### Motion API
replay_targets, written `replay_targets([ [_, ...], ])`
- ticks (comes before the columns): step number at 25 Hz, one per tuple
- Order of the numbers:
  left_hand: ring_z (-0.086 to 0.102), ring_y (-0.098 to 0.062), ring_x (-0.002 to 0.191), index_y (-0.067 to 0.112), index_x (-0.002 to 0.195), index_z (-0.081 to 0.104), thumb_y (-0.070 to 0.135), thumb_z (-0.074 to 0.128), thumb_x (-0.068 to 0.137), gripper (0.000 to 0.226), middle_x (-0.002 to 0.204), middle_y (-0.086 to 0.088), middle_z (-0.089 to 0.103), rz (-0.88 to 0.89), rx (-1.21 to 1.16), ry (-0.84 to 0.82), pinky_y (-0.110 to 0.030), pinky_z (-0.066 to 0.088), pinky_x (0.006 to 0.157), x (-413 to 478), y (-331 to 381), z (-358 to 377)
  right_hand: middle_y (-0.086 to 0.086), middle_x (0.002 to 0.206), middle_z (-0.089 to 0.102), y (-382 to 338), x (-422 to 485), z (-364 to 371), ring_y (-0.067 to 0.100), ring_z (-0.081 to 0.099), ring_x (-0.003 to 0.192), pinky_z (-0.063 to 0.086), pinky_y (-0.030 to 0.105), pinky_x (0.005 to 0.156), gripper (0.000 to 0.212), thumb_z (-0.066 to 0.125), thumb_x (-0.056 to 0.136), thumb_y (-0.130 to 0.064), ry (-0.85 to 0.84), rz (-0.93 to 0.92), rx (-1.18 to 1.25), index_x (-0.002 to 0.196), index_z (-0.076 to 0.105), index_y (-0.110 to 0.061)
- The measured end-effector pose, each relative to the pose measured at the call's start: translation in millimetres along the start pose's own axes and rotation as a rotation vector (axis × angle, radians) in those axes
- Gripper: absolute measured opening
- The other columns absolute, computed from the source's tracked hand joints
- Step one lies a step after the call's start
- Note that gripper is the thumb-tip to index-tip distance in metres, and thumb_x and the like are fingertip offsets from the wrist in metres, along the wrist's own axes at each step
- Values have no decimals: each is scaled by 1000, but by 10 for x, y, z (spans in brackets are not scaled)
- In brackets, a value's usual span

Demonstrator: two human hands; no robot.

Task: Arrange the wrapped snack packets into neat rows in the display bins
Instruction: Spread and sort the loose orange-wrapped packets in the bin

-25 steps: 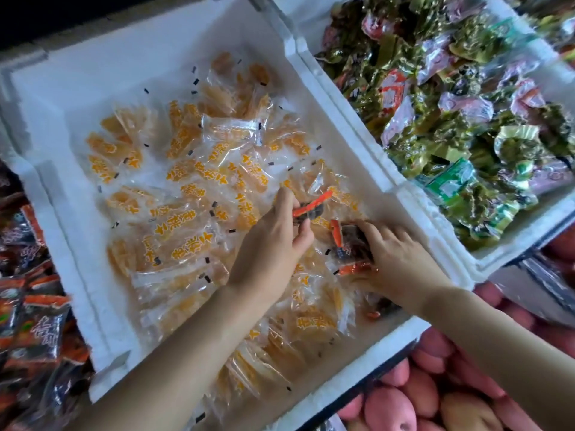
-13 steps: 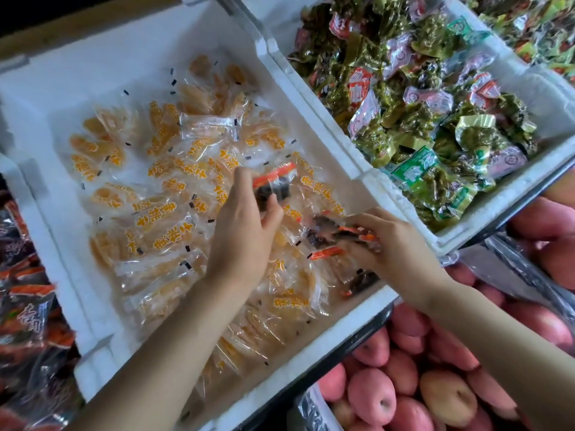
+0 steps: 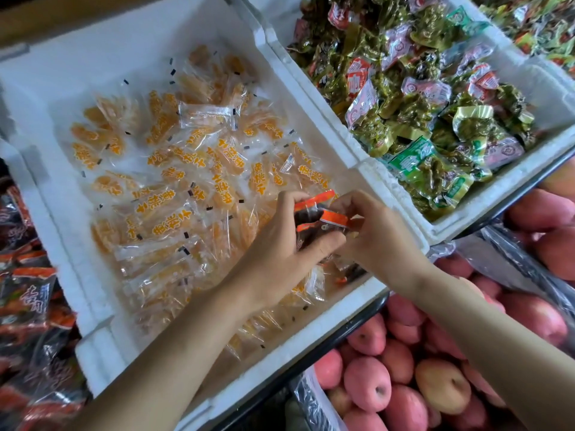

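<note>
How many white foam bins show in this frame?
3: the centre bin of orange packets, the green-packet bin to its right, a third bin cut off at top right. Dark packets at left may hide another.

The middle bin point(image 3: 124, 57) is white foam, matt and grainy. Inside it, yellow packets point(image 3: 174, 219) are clear, crinkled, glossy plastic film, as are the dark packets point(image 3: 314, 219) held over it by the left hand point(image 3: 280, 253) and right hand point(image 3: 382, 241). Right of it, green packets point(image 3: 429, 172) shine like foil.

left hand point(image 3: 280, 250) and right hand point(image 3: 381, 241) bare, with bare slim forearms
</note>
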State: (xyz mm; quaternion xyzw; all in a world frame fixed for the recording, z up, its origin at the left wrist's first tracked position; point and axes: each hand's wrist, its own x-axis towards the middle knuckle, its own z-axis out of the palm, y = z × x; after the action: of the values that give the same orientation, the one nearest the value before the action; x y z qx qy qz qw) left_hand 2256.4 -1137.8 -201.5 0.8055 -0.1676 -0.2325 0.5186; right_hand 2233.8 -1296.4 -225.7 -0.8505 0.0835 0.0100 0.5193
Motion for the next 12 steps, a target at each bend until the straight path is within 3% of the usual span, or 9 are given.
replay_targets([
  [2, 59, 11, 92, 29, 115, 36, 29, 69, 84, 45, 99, 20, 59, 18, 37, 50, -8, 48, 76, 5, -37, 11, -13, 73, 57, -12, 5, 46, 14, 60, 66, 53, 33, 59, 41, 76, 54, -16, 13, 16, 71, 83, 51, -29],
  [4, 61, 10, 90, 25, 115, 41, 22, 71, 84, 43, 98, 18, 61, 24, 35, 104, -7, 48, 73, 27, -66, -34, -13, 79, 56, -33, 10, 72, 14, 62, 71, 54, 37, 58, 46, 78, 56, -17, 4, 36, 137, 89, 49, -31],
  [9, 63, 8, 82, 20, 107, 47, 16, 69, 86, 31, 92, 12, 63, 31, -5, 228, -8, 47, 61, 37, -104, -179, -6, 104, 53, 20, 31, 104, 5, 63, 85, 52, 17, 63, 59, 74, 68, 11, -16, 44, 422, 102, 47, -29],
  [10, 62, 10, 81, 20, 106, 47, 15, 69, 86, 30, 91, 13, 62, 32, -4, 245, -7, 47, 60, 28, -116, -200, -6, 106, 53, 60, 77, 102, 8, 62, 91, 52, 18, 67, 54, 71, 72, 10, -1, 72, 385, 103, 47, -26],
  [12, 61, 13, 81, 22, 104, 47, 15, 69, 85, 30, 88, 17, 60, 34, 30, 266, -6, 47, 60, 5, -151, -239, -2, 112, 53, 187, 224, 106, 18, 57, 105, 50, 25, 80, 43, 69, 81, -5, -9, 188, 53, 114, 45, -19],
])
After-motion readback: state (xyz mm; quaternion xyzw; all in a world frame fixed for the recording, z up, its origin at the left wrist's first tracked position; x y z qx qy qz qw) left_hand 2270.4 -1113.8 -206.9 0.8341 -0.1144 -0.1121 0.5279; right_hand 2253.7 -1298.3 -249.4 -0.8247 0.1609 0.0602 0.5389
